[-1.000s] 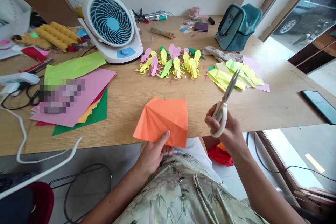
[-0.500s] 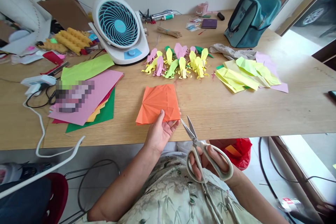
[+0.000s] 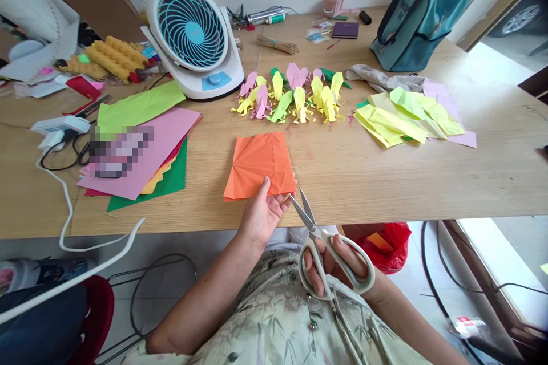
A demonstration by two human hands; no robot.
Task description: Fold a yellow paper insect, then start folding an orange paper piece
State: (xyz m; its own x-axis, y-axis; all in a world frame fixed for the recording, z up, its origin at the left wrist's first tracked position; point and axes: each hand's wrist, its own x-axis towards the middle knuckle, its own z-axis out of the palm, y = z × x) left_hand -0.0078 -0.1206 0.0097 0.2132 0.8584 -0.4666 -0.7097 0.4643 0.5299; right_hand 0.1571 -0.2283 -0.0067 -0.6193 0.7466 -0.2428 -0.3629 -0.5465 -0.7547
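Note:
My left hand (image 3: 266, 211) grips a creased orange sheet of paper (image 3: 260, 161) by its near edge, thumb on top and fingers underneath. Fold lines fan out across the sheet from its left side. In my right hand (image 3: 329, 265) is a pair of scissors (image 3: 314, 234) with white handles, my fingers through both loops. The blades are spread, and their tips point at the paper's near right corner beside my left fingertips. Whether a blade touches the paper I cannot tell.
Beyond the sheet lie several cut paper flowers (image 3: 295, 94). Folded yellow paper (image 3: 394, 122) is at the right, a coloured paper stack (image 3: 166, 125) at the left. A white fan (image 3: 192, 34) and a teal backpack (image 3: 417, 25) stand behind. A red bag (image 3: 394, 248) sits below the table edge.
The scissors have shifted slightly left, bringing their tips closer to the orange paper's corner. My left hand keeps its hold on the paper. The whole view has tilted a little.

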